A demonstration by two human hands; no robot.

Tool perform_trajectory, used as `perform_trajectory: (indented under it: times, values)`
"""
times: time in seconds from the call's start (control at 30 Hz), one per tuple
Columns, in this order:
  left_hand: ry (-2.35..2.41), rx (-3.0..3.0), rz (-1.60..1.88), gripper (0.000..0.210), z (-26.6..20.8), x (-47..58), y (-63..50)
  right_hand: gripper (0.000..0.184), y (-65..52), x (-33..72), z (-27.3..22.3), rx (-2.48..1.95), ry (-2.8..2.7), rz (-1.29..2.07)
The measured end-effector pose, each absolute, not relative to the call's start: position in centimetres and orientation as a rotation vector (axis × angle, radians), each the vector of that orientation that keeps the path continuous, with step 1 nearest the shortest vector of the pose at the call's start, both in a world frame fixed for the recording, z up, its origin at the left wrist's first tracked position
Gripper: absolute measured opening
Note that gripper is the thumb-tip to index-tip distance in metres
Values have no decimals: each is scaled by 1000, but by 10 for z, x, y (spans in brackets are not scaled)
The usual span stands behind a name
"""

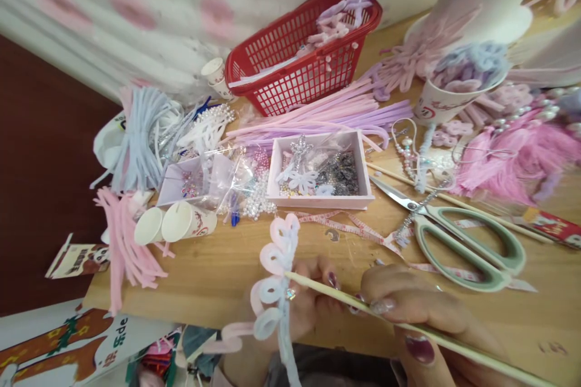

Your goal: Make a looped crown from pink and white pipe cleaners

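Observation:
My right hand (422,308) pinches a thin wooden stick (336,295) between thumb and fingers. The stick's tip touches a looped pipe cleaner piece (272,289) in pale pink and light blue. Behind that piece, my left hand (311,296) has its fingers curled and grips it; part of the hand is hidden. Several loops stand along the piece's left side. A light blue tail (287,351) hangs down and a pink end (231,337) sticks out to the left.
Green-handled scissors (472,242) lie at right over a tape measure (358,230). A white box (320,201) of trims stands in the middle, a red basket (308,81) behind it. Paper cups (181,222) and pink pipe cleaners (131,248) lie left.

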State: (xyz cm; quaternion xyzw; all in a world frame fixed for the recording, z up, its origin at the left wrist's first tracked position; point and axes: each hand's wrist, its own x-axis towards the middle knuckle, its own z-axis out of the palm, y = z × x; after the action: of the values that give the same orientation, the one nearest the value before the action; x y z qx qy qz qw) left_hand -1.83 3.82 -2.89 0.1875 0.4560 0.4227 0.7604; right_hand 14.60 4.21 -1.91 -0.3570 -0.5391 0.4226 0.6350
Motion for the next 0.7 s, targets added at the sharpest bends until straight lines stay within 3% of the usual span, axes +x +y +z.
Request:
perform_trajectory:
  times: [0.37, 0.57, 0.7]
  values:
    - [1117, 537, 875, 68, -35, -27, 42, 15, 43, 153, -23, -787, -1212, 1005]
    - [1405, 606, 1065, 23, -13, -36, 41, 14, 45, 157, -31, -807, -1034, 836]
    - [1653, 745, 973, 21, -13, -31, 35, 15, 45, 154, -34, -857, -1121, 626]
